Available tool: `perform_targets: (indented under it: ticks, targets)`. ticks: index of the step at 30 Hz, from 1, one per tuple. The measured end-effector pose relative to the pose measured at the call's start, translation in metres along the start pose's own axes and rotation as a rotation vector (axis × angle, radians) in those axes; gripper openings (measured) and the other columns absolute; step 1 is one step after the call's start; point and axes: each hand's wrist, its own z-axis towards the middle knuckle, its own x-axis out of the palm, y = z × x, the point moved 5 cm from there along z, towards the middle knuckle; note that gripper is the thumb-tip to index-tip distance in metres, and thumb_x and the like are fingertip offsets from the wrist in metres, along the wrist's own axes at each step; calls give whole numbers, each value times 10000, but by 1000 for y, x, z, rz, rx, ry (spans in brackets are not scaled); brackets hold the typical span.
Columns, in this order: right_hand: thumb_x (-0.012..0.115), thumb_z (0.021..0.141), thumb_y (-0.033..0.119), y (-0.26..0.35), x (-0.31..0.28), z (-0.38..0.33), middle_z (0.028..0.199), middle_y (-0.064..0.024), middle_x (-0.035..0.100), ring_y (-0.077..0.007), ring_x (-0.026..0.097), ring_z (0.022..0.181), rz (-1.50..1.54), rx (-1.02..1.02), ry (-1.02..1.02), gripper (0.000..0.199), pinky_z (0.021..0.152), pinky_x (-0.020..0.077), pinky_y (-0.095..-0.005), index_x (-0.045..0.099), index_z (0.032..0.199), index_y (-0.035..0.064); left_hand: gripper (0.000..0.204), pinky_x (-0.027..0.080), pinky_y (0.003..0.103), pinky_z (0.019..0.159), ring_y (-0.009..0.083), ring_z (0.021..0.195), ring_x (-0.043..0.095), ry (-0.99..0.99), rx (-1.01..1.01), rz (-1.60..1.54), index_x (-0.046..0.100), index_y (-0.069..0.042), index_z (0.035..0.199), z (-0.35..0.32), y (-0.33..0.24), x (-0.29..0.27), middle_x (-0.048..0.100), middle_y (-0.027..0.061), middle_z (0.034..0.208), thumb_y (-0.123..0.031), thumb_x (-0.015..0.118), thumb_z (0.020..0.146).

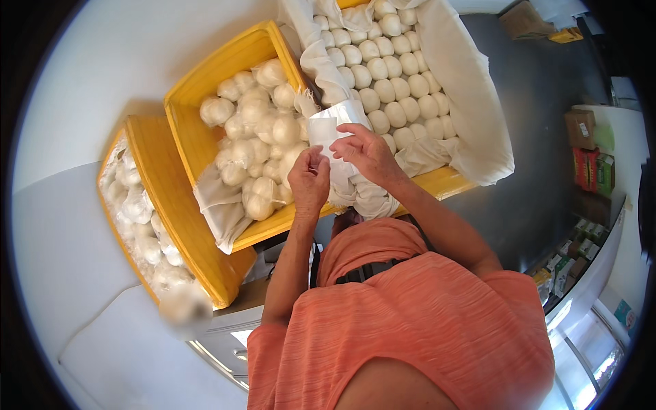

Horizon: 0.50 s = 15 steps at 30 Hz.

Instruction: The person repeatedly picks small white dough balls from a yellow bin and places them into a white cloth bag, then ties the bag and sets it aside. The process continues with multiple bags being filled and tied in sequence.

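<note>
A small white plastic bag (322,128) stands up between my hands. My left hand (311,179) is closed, its fingertips pinching the bag's lower left part. My right hand (369,156) is at the bag's right edge, with thumb and index finger apart; whether they touch the plastic I cannot tell. A stack of white plastic bags (354,115) lies just beyond, on the cloth by the crate corner. Rows of round white steamed buns (385,89) fill the cloth-lined crate ahead and to the right. Bagged buns (263,133) are heaped in the yellow crate (188,140) at my left.
Another yellow crate (178,205) with bagged buns stands at the far left by the white wall. Pale cloth (465,89) drapes over the right crate's side. A dark surface (526,130) stretches to the right, with boxes (588,167) on shelves beyond.
</note>
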Motion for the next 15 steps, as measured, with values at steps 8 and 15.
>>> perform_targets:
  ticks: [8,15]
  targets:
    - [513,844,54,-75,22,26,1013,-203,616,-379,597,908,-823,-279,173,309,795,479,-402,488,1146,-4,95,485,208,728,64,772,559,-478,30,-867,606,-39,904,-17,-48,-121,602,-10,859,37,600,847]
    - [597,866,121,-16,56,35,982,-79,653,-127,605,882,63,-66,236,242,785,472,-253,601,1058,-27,69,521,267,742,94,775,590,-498,75,-871,582,-49,937,-57,-92,-160,616,20,847,-26,591,872]
